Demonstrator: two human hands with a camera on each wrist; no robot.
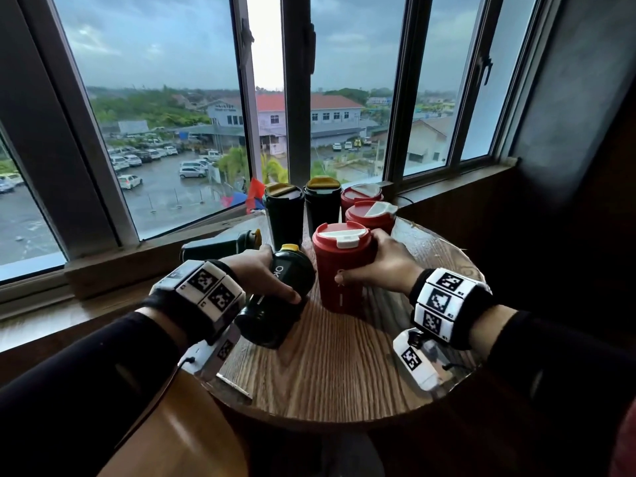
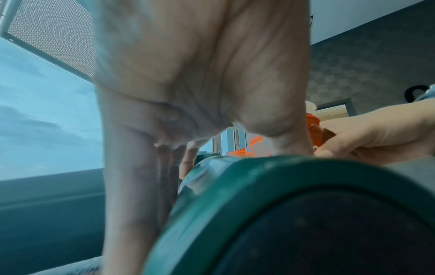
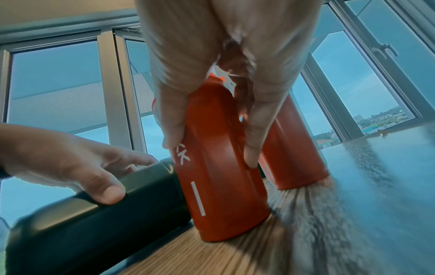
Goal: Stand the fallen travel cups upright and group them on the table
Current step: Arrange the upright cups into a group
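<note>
My left hand [image 1: 256,275] wraps over a dark cup [image 1: 275,297] that lies tilted on the round table [image 1: 337,373], base toward me, yellow-capped lid pointing away toward the window. Thumb on the near side, fingers curled over the far side; in the left wrist view the cup's base rim fills the lower frame (teal-looking there, black from above) and my palm arches over it.

My right hand [image 1: 382,263] grips a red cup [image 1: 340,270], thumb on the front, fingers round the back. It stands with its base on the wood, leaning a touch in the right wrist view, white lid flap on top. The dark cup's side sits right against it.

Behind it, two more red cups [image 1: 370,215] stand upright, one behind the other, close together. Left of those, two dark cups [image 1: 303,208] stand side by side near the sill, yellow tabs on their lids.

One more dark one, the fallen cup [image 1: 220,246], lies on its side at the table's far left edge, beyond my left hand, lid end pointing right. Cannot tell whether it touches the sill.
</note>
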